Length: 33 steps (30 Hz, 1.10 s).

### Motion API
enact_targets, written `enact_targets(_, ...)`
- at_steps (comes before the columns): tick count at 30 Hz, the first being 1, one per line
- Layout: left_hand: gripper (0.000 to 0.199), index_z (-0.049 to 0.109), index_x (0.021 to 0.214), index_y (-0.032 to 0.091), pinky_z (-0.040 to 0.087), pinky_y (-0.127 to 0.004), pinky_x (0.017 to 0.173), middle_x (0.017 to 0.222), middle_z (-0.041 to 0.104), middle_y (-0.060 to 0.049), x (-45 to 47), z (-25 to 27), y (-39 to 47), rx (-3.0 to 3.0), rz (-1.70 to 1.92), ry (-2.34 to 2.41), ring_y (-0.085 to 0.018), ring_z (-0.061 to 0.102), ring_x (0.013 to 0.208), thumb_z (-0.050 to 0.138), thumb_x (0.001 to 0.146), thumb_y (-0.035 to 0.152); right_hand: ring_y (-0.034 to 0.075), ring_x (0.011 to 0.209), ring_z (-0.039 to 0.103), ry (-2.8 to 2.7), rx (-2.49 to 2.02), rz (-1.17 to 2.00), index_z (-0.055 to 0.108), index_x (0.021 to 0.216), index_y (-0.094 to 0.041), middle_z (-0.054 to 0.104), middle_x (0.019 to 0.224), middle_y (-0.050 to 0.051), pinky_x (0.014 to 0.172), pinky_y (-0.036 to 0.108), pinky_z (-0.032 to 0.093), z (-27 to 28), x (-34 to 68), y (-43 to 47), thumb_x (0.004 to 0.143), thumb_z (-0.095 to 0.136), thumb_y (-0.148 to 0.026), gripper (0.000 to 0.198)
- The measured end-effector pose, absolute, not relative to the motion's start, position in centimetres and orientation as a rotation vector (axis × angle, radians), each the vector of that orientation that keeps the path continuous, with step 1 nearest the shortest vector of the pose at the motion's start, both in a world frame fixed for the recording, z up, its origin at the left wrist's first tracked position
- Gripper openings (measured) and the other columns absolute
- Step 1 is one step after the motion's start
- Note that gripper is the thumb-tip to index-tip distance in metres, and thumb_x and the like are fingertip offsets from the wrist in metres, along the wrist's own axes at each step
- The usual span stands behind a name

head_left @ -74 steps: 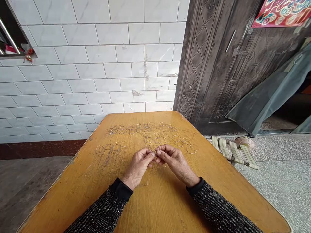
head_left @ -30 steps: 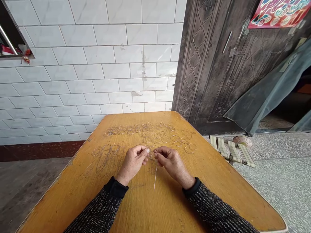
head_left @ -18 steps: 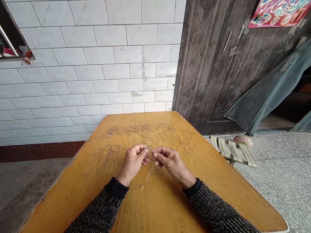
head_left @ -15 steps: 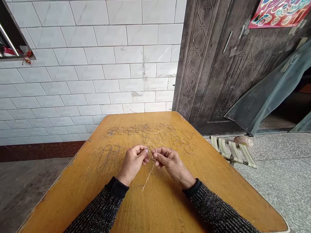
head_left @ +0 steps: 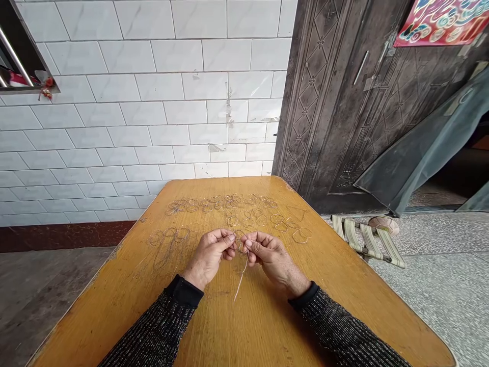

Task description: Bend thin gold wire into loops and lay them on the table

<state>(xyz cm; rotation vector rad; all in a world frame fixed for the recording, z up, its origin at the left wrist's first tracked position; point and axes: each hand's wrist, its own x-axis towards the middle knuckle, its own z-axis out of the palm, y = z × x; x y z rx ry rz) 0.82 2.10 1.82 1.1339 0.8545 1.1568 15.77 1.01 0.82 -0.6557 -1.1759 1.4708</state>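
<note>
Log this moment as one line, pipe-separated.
left hand: pinching thin wire | right hand: pinching same wire, loose end hanging below | surroundings: other looped wires lying on wooden table

This looks like a home's entrance, with an ornate door (head_left: 344, 117), draped curtain (head_left: 424, 150), barred window (head_left: 16, 57) and tiled wall (head_left: 160, 84).

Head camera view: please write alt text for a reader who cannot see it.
A person's left hand and right hand pinch a thin looped strand over a wooden table; more loops lie beyond, and a white tiled wall stands behind.
</note>
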Motion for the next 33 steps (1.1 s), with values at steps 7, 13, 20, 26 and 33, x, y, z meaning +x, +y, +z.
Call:
enact_targets(7, 0.024, 0.057, 0.075, 0.014, 0.039, -0.019, 0.050, 0.066, 0.057, 0.000, 0.22, 2.79, 1.62, 1.181, 1.052, 0.805, -0.008, 0.051, 0.053, 0.065, 0.069, 0.035, 0.003, 0.041, 0.045, -1.133, -0.739, 1.472, 0.066, 0.072, -0.015, 0.058, 0.058, -0.003, 0.041, 0.016, 0.038, 0.67, 16.15, 1.49, 0.062, 0.072, -0.035, 0.023)
enact_targets(13, 0.026, 0.059, 0.079, 0.014, 0.043, -0.019, 0.052, 0.076, 0.057, -0.003, 0.28, 2.62, 1.58, 1.209, 1.017, 0.794, -0.009, 0.054, 0.062, 0.061, 0.074, 0.039, 0.003, 0.042, 0.048, -1.152, -0.757, 1.463, 0.065, 0.071, -0.015, 0.058, 0.059, -0.003, 0.041, 0.016, 0.039, 0.75, 16.29, 1.44, 0.063, 0.070, -0.038, 0.025)
enact_targets(20, 0.025, 0.059, 0.076, 0.013, 0.041, -0.018, 0.051, 0.073, 0.055, -0.002, 0.18, 2.26, 1.87, 1.160, 1.078, 0.820, -0.008, 0.052, 0.060, 0.065, 0.069, 0.036, 0.006, 0.047, 0.054, -1.144, -0.780, 1.462, 0.064, 0.076, -0.014, 0.062, 0.066, 0.002, 0.041, 0.017, 0.041, 0.96, 16.17, 1.34, 0.070, 0.060, -0.050, 0.036)
enact_targets(26, 0.026, 0.059, 0.075, 0.013, 0.040, -0.019, 0.051, 0.073, 0.055, -0.001, 0.10, 2.20, 1.99, 1.164, 1.090, 0.832, -0.008, 0.051, 0.059, 0.065, 0.069, 0.038, 0.007, 0.046, 0.054, -1.139, -0.797, 1.466, 0.063, 0.075, -0.014, 0.061, 0.065, 0.001, 0.040, 0.017, 0.041, 1.25, 16.27, 1.30, 0.069, 0.059, -0.051, 0.038)
enact_targets(33, 0.028, 0.059, 0.080, 0.013, 0.041, -0.019, 0.051, 0.076, 0.055, -0.002, 0.19, 2.15, 1.83, 1.205, 1.057, 0.827, -0.009, 0.052, 0.061, 0.061, 0.073, 0.040, 0.005, 0.044, 0.052, -1.176, -0.798, 1.444, 0.063, 0.069, -0.015, 0.060, 0.062, 0.000, 0.040, 0.016, 0.040, 1.20, 16.32, 1.28, 0.064, 0.067, -0.046, 0.032)
